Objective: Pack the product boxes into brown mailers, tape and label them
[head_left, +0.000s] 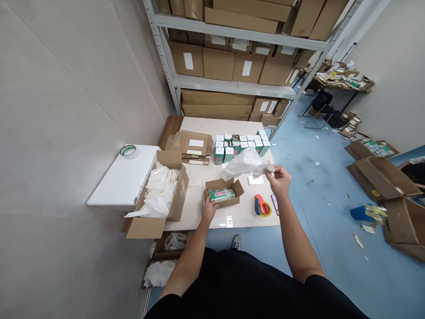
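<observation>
My right hand (280, 179) pinches one end of a crumpled sheet of white paper (244, 162), which hangs out to the left above the table. My left hand (209, 208) grips the near left corner of a small open cardboard box (229, 203). Inside that box lies a green and white carton (222, 195) with a pink patch. Behind the paper, several green and white cartons (229, 154) stand in rows; the sheet hides part of them. A white card (255, 180) rests on the table under my right hand's side.
A large box of white paper (160, 188) stands at the left, beside flattened cardboard (195, 144). An orange and blue tape dispenser (261, 204) and a phone (275, 204) lie near the table's right edge. Shelving (232, 84) with cardboard boxes rises behind the table.
</observation>
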Action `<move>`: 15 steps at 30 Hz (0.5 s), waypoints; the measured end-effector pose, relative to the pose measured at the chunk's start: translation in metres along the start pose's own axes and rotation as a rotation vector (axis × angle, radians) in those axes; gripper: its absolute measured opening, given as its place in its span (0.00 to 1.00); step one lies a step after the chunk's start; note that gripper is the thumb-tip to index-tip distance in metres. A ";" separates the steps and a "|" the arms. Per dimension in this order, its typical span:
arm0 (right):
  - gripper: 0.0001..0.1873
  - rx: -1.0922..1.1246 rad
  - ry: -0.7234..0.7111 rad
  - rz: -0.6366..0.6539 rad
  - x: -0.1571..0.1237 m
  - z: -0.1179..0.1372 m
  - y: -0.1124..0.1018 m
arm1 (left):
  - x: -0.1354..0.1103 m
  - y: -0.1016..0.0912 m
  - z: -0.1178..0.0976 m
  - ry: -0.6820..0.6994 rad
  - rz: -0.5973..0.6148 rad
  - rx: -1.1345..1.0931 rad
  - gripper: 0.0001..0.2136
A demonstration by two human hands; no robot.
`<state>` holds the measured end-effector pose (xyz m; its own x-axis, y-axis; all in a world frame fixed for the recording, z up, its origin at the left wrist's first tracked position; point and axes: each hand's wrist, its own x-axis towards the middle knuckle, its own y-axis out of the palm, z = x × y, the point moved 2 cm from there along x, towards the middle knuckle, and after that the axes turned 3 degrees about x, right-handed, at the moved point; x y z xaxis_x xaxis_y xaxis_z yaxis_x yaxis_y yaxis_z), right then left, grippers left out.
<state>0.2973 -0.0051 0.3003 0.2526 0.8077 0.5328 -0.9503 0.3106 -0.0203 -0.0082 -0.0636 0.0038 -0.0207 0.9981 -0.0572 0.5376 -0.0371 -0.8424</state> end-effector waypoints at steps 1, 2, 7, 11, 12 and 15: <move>0.08 -0.007 0.000 0.009 -0.001 0.003 -0.006 | 0.003 0.004 -0.001 0.004 0.017 -0.013 0.03; 0.08 -0.017 0.004 0.021 -0.001 0.005 -0.012 | 0.006 0.008 -0.002 0.007 0.036 -0.027 0.03; 0.06 -0.102 0.081 0.175 -0.013 -0.015 -0.011 | 0.013 0.021 -0.003 0.012 0.137 -0.086 0.04; 0.05 -0.220 0.185 0.368 -0.042 -0.071 0.029 | 0.011 0.020 -0.001 0.006 0.183 -0.091 0.10; 0.05 -0.239 0.216 0.397 -0.052 -0.089 0.041 | 0.009 0.019 -0.001 0.004 0.188 -0.089 0.12; 0.07 -0.347 0.333 0.455 -0.083 -0.140 0.079 | 0.000 0.014 0.001 -0.027 0.159 -0.081 0.22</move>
<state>0.2273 0.0229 0.1361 -0.0644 0.9909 0.1179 -0.8759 0.0005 -0.4825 -0.0015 -0.0639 -0.0082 0.0478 0.9784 -0.2012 0.6024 -0.1889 -0.7755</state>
